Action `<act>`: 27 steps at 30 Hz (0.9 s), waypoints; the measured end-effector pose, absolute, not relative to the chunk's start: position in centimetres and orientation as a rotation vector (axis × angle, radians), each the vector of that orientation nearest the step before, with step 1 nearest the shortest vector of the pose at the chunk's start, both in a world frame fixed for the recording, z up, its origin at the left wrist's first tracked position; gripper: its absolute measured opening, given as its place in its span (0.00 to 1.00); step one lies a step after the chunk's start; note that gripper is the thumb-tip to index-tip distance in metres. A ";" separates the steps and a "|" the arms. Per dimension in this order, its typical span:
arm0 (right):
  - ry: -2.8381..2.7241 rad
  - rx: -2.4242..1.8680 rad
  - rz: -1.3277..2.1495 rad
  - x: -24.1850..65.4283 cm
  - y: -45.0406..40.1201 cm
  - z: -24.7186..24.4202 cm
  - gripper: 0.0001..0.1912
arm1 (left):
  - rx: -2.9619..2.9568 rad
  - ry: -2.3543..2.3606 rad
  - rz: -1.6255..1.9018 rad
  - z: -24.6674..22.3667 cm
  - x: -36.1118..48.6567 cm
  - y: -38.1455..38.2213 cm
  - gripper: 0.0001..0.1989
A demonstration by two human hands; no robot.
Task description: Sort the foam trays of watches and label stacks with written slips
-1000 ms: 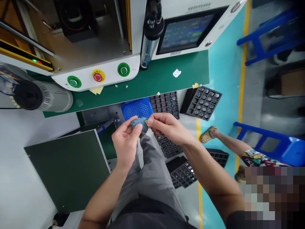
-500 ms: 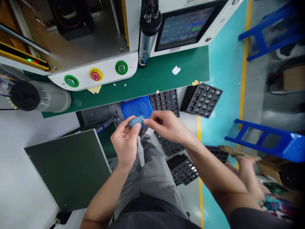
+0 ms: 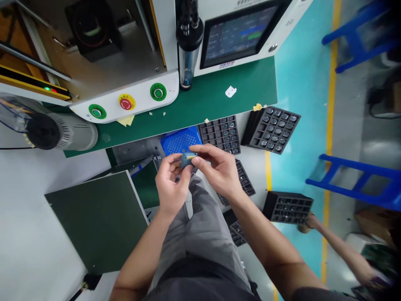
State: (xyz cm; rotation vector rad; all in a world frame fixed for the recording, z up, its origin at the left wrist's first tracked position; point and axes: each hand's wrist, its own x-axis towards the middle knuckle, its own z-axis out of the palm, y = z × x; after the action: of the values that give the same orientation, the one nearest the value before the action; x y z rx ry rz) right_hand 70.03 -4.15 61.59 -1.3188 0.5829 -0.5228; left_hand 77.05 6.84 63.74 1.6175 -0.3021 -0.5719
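A small blue-grey rounded part [image 3: 186, 160] is between my two hands, over my lap and in front of the blue perforated basket [image 3: 180, 141]. The fingers and thumb of my left hand [image 3: 171, 184] are closed on its left side. My right hand [image 3: 221, 171] pinches at its right side, where a small pale yellow piece [image 3: 191, 157] shows by the thumb and fingertips. Whether that piece is fixed to the blue-grey part, I cannot tell.
Beyond my hands is a green bench edge [image 3: 200, 109] with a machine and its red button [image 3: 126, 104]. Black trays [image 3: 275, 129] of small parts stand at the right. Another person's arm [image 3: 341, 246] reaches to a tray [image 3: 290, 207]. A blue stool [image 3: 360, 177] is far right.
My right fingers have closed further over the blue-grey part, which is turned and shows the yellow piece more. The view has shifted. The other person's hand is now at a tray.
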 end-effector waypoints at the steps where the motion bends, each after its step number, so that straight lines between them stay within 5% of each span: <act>1: 0.609 -1.316 -0.555 70.1 -3.9 61.8 0.18 | 1.607 -0.285 -0.577 63.9 76.9 6.8 0.20; 8: 0.713 -1.679 -0.759 71.3 -1.5 63.3 0.18 | 1.629 -0.138 -0.407 64.7 75.1 6.5 0.20; 15: 0.610 -1.665 -0.591 71.3 -2.7 62.1 0.22 | 1.496 -0.075 -0.554 64.2 76.1 7.2 0.24; 27: 0.513 -1.722 -0.802 70.0 -0.6 61.9 0.10 | 1.781 -0.398 -0.377 63.5 76.9 8.0 0.18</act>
State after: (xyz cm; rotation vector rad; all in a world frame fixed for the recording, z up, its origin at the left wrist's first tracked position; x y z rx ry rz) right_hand 69.97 -0.63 61.90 -1.7224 0.5125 -0.8025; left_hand 76.85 7.98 63.53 1.7812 -0.3984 -0.3771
